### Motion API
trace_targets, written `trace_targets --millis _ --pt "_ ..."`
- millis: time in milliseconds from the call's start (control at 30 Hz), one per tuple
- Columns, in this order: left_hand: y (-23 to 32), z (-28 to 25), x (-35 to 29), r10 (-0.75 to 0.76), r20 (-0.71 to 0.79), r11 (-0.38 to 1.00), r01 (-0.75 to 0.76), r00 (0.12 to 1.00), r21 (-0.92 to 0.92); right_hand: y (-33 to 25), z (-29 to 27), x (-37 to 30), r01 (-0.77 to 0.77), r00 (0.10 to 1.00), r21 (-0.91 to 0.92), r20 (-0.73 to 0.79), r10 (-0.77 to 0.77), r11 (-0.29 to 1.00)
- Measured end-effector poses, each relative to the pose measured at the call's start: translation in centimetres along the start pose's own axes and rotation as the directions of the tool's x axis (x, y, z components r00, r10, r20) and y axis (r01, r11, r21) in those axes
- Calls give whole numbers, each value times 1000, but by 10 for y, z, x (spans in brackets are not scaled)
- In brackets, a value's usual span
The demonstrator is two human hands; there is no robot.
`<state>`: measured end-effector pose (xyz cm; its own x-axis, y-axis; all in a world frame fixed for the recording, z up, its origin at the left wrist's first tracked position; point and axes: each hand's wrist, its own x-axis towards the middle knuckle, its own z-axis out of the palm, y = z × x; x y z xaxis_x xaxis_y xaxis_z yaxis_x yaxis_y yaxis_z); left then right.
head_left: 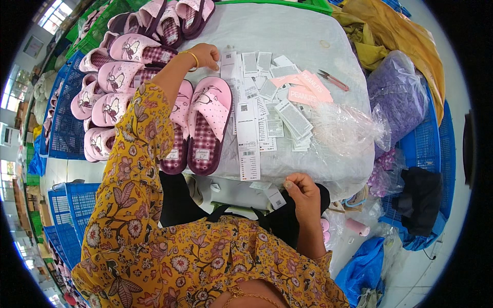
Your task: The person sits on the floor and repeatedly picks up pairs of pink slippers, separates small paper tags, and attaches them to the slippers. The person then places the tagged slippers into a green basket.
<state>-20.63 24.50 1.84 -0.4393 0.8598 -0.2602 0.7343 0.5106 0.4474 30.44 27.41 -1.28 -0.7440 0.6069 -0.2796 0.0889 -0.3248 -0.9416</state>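
Note:
My left hand (205,56), a bangle at its wrist, reaches across the table to the top end of the white label strips (228,64). Its fingers are bent together at the strips' edge; what they grip, if anything, is hidden. Close to the table's front edge, my right hand (303,191) is closed in a pinch, and anything in it is too small to name. A small white tag (276,197) shows just below that hand. Between my arms a pair of pink slippers (209,120) with checked insoles lies beside a long printed label strip (248,138).
More pink slippers (115,77) are stacked at the left. Loose white tags (292,120), coral cards (308,87), small red-handled snips (334,81) and clear plastic fasteners (344,128) lie on the cloth-covered table (287,31). Blue crates (64,131) stand at both sides.

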Motion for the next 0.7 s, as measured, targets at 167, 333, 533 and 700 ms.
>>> trace_targets --millis 167,333,533,700 --pt "4 9 -8 73 -55 996 -75 996 -47 -1 0 0 0 1000 -20 1 0 1000" --pt "19 5 -9 48 -48 989 -41 998 145 1 -1 0 -14 1000 -13 -12 14 1000" --pt "-7 -21 -30 -135 -132 991 134 982 -14 -3 0 -8 1 1000 -53 -18 -2 999" --pt "-1 -35 -75 -147 -244 897 25 959 -442 -3 5 -14 105 994 -124 -18 -108 987"
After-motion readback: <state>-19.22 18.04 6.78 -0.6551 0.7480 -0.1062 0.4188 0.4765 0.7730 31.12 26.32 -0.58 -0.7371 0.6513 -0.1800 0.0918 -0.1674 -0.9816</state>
